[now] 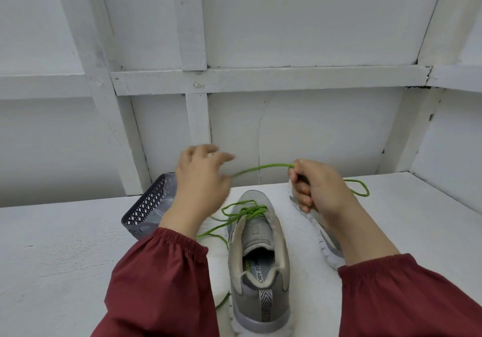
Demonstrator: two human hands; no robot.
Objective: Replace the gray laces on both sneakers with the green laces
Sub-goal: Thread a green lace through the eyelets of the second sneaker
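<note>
On the near part of the white bench [65, 258], the upright gray mesh sneaker [258, 258] stands heel toward the viewer. It has a thin green cord lace [247, 211] bunched across its lower eyelets, with slack ends trailing left and near. These loose ends could snag on a sleeve or a wrist and pull the threading out of order, or drag the sneaker sideways.

To the right, the second gray sneaker [328, 245] lies on its side with its white sole showing, partly under the right hand [320, 190]. It seems to have nothing steadying it, so a hard pull on its lace would likely make it slide or roll.

The right hand's fingers [302, 188] are curled tight round the second green lace [263, 167]. This lace leaves the top of the fist and arcs left, and another loop of it lies on the bench just beyond the hand, to the right.

The left hand [200, 177] is blurred and its fingers are spread. The lace's free end reaches its thumb, but the fingers do not appear closed on it. If that end is missed, it will probably drop, and its tip could fray or tangle.

A dark gray perforated plastic basket [146, 209] sits far left, behind the left wrist.
</note>
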